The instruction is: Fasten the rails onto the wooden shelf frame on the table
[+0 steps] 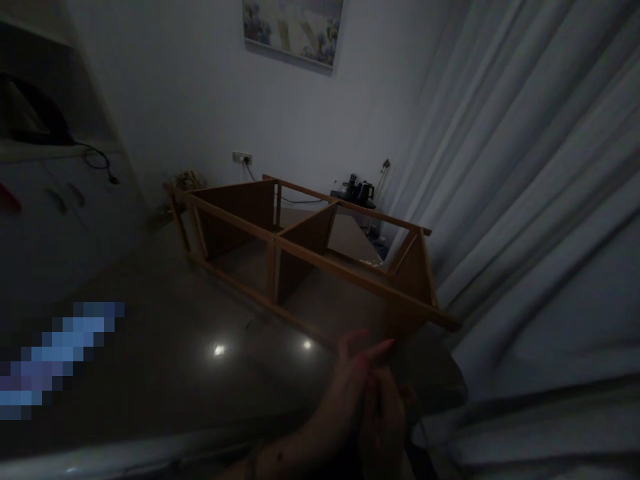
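Observation:
The room is dim. A wooden shelf frame (300, 247) lies on its side on the dark glossy floor (165, 360), with a middle divider and open compartments. My left hand (357, 373) and my right hand (385, 420) are together low in the view, just in front of the frame's near right corner. The fingers are curled and pressed against each other. Whether they hold anything is hidden by the dark.
Grey curtains (525, 220) fill the right side. A white cabinet (55, 220) with a cable stands at the left. On the far wall are a socket (242, 158) and a picture (293, 28). A dark kettle (359, 191) sits on a low stand behind the frame.

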Demonstrator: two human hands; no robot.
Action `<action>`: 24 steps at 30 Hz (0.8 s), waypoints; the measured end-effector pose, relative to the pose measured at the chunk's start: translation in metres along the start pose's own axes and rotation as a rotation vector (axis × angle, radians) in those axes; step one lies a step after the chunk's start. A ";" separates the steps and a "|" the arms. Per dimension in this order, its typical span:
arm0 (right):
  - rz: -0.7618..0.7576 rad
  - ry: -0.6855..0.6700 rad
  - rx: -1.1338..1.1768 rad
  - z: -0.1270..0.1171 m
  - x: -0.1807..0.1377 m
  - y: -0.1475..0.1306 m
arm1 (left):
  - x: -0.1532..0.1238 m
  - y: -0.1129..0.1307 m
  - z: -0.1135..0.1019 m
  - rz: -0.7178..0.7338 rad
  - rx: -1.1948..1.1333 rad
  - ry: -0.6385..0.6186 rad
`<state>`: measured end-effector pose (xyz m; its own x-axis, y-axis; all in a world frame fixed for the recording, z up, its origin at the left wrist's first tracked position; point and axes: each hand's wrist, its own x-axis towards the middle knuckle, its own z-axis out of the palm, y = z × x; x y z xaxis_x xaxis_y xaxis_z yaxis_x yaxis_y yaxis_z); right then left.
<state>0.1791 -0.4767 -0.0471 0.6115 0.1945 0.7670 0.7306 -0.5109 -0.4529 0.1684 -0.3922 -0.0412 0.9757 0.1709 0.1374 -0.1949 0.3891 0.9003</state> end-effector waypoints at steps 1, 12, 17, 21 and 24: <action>-0.001 0.037 -0.026 -0.006 0.001 0.000 | -0.001 0.002 0.002 0.024 0.089 -0.036; -0.073 0.286 -0.507 -0.076 0.057 0.006 | 0.062 0.123 0.013 0.975 1.281 -0.221; -0.082 0.249 -0.596 -0.073 0.074 0.007 | 0.099 0.142 0.036 0.833 1.501 -0.502; -0.091 0.219 -0.584 -0.073 0.079 0.007 | 0.108 0.129 0.033 0.818 1.486 -0.554; -0.110 0.175 -0.567 -0.074 0.083 0.004 | 0.108 0.123 0.028 0.858 1.489 -0.536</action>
<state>0.2103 -0.5252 0.0480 0.4473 0.1551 0.8808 0.4813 -0.8718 -0.0909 0.2530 -0.3514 0.0956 0.6436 -0.5327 0.5495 -0.6614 -0.7485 0.0491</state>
